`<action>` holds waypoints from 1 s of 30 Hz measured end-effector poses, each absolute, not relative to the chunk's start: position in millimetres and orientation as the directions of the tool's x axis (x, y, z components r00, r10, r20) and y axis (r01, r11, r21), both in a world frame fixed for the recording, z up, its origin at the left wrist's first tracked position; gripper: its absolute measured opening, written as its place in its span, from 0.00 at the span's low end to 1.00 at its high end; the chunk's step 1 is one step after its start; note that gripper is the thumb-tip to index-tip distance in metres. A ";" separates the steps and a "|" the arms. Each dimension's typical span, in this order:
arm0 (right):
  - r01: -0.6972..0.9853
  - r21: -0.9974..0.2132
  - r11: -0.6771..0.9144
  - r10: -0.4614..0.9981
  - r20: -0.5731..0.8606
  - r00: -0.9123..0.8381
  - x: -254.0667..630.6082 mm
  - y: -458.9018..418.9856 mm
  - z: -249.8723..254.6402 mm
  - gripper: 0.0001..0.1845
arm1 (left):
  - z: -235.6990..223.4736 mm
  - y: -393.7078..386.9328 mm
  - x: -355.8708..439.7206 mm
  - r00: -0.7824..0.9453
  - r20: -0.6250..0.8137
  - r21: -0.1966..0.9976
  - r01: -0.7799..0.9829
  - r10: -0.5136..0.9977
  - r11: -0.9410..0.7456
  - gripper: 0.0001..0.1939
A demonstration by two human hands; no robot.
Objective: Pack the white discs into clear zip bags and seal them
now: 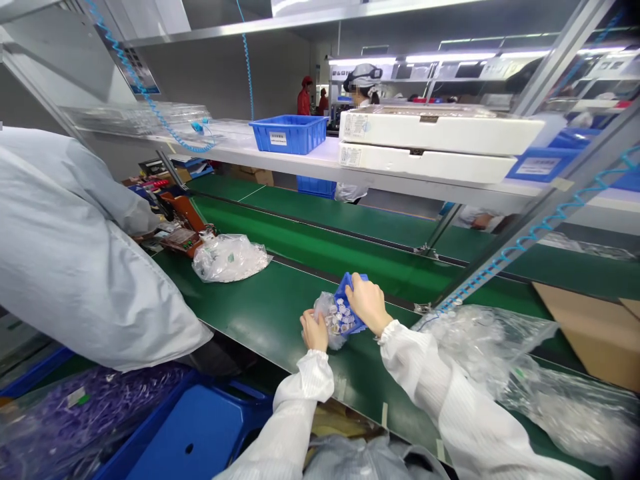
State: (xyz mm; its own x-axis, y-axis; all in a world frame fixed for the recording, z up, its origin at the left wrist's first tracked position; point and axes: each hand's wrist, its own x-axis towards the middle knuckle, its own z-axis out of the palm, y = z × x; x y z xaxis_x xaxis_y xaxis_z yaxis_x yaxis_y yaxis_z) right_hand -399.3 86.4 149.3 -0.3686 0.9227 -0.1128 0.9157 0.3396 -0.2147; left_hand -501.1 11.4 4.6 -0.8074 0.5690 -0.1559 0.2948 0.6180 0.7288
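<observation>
My right hand [369, 303] is closed on the top edge of a small blue tray [350, 307] tilted over the green bench [260, 313]. My left hand [314, 331] grips a clear plastic bag [327, 319] holding several small clear parts, pressed against the tray's open side. Both arms wear white sleeves.
A co-worker in a white coat [75, 253] stands at my left by a bag of clear parts [230, 258]. More clear bags [500, 340] lie at my right beside cardboard [590, 327]. Blue bins [190, 433] sit below. A blue crate [289, 133] and white foam boxes [435, 133] fill the shelf.
</observation>
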 end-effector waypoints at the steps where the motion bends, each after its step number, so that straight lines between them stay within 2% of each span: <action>1: 0.913 -0.216 0.345 0.920 -0.114 -0.375 -399.2 86.1 149.5 0.12 | 4.4 11.2 -502.2 -0.809 -0.155 0.731 0.293 0.568 0.617 0.14; 11: 0.882 -0.283 0.378 0.904 -0.095 -0.418 -402.5 81.1 151.8 0.13 | 6.5 9.4 -505.8 -0.815 -0.188 0.751 0.240 0.548 0.615 0.15; 17: 0.841 -0.449 0.301 0.930 -0.058 -0.364 -401.9 81.8 147.7 0.11 | 4.4 6.7 -508.9 -0.805 -0.249 0.801 0.142 0.539 0.581 0.15; 20: 0.790 -0.592 0.162 0.974 -0.034 -0.225 -380.7 100.5 141.0 0.11 | 0.7 1.7 -517.6 -0.795 -0.315 0.828 0.036 0.518 0.559 0.15; 23: 0.662 -0.746 -0.071 0.997 -0.079 0.018 -342.1 124.7 118.4 0.13 | -1.5 -8.0 -530.7 -0.769 -0.408 0.849 -0.122 0.492 0.513 0.15; 26: 0.401 -0.853 -0.334 0.940 -0.268 0.212 -306.2 131.3 76.5 0.14 | 1.8 -19.9 -541.4 -0.692 -0.529 0.836 -0.324 0.491 0.443 0.14; 30: 0.045 -0.838 -0.544 0.823 -0.523 0.221 -287.6 104.2 14.8 0.12 | 20.5 -29.7 -546.4 -0.432 -0.670 0.703 -0.629 0.603 0.332 0.09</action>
State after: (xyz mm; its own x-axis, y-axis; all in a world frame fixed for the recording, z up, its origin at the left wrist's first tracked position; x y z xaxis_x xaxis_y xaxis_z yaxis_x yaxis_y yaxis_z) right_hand -287.6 104.2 14.8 0.2205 0.8235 -0.5228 0.0446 -0.5439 -0.8380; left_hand -546.4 -29.7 20.5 -0.4319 0.6034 -0.6704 -0.6286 0.3317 0.7035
